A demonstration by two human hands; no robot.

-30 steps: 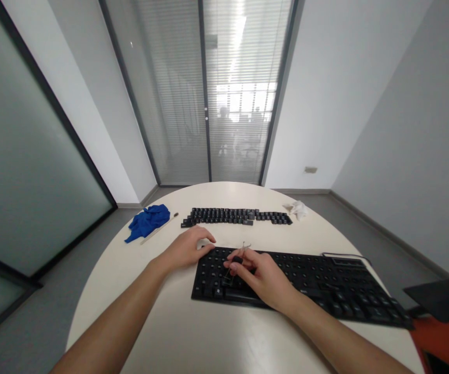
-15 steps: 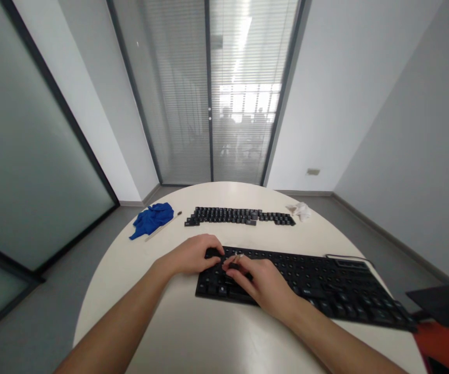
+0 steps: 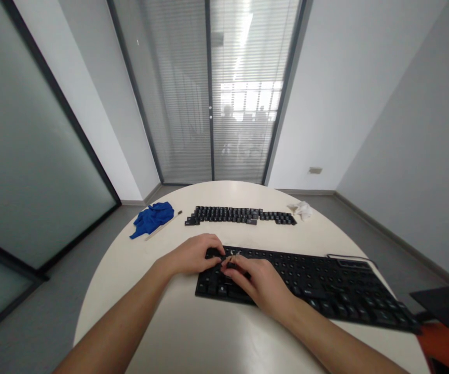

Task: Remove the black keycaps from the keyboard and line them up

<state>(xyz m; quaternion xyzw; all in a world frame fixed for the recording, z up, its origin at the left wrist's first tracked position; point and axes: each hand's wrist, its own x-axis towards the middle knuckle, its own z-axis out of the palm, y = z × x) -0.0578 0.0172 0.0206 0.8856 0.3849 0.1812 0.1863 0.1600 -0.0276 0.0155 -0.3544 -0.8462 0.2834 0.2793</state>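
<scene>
A black keyboard (image 3: 305, 283) lies slanted across the near part of the table, several of its key places showing small bare posts. My left hand (image 3: 199, 253) grips its upper left corner, thumb and fingers curled over the edge. Over the left part of the keys, my right hand (image 3: 261, 280) is closed in a pinch. Between its thumb and fingers is a small dark tool (image 3: 232, 265) with thin, pale, wire-like ends; the fingers hide most of it. Beyond the keyboard, loose black keycaps (image 3: 228, 214) lie in rows.
On the round white table (image 3: 169, 327), a blue cloth (image 3: 154, 218) and a thin brush (image 3: 164, 225) lie at the left. A crumpled white tissue (image 3: 302, 209) sits at the far right. The keyboard's cable (image 3: 351, 256) runs behind its right end. A dark and red chair (image 3: 446, 311) stands at right.
My right hand has shifted very slightly at the same spot over the keys. My left hand stays on the keyboard's corner. The view has moved a little.
</scene>
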